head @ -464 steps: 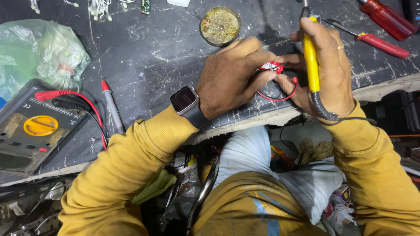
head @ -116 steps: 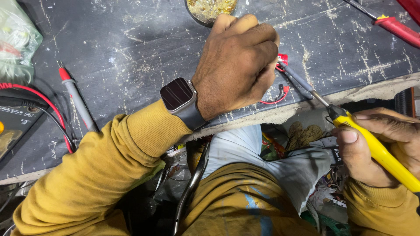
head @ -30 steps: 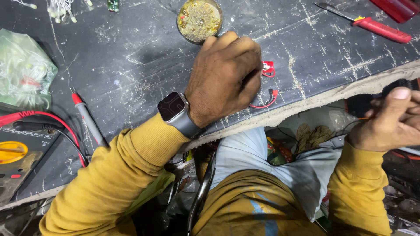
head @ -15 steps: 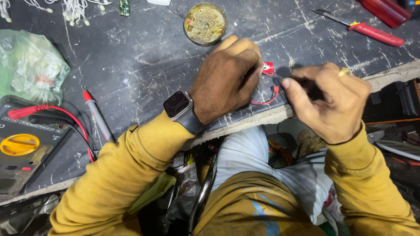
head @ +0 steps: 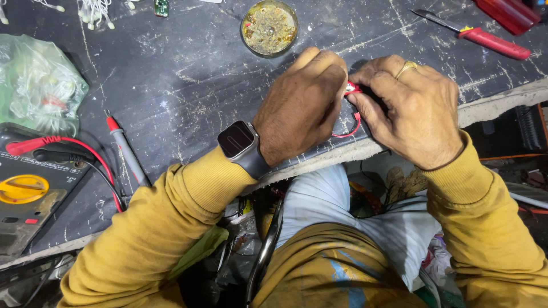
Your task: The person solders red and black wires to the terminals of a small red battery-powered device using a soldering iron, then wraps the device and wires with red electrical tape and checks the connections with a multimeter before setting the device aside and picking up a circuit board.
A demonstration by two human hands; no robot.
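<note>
Now closer than half second ago: right hand (head: 414, 117) meets left hand (head: 302, 108), both pinching small red part (head: 353, 88) with red wire (head: 349, 130) near bench edge (head: 502, 102); work mid-way, screwdriver (head: 485, 39) unused.

The round tin (head: 269, 27) is sitting on the workbench (head: 188, 85), with the hands meeting just in front of it, the screwdriver (head: 482, 37) lying to its right, and the probe (head: 127, 153), multimeter (head: 34, 191) and plastic bag (head: 40, 91) lying to its left.
</note>
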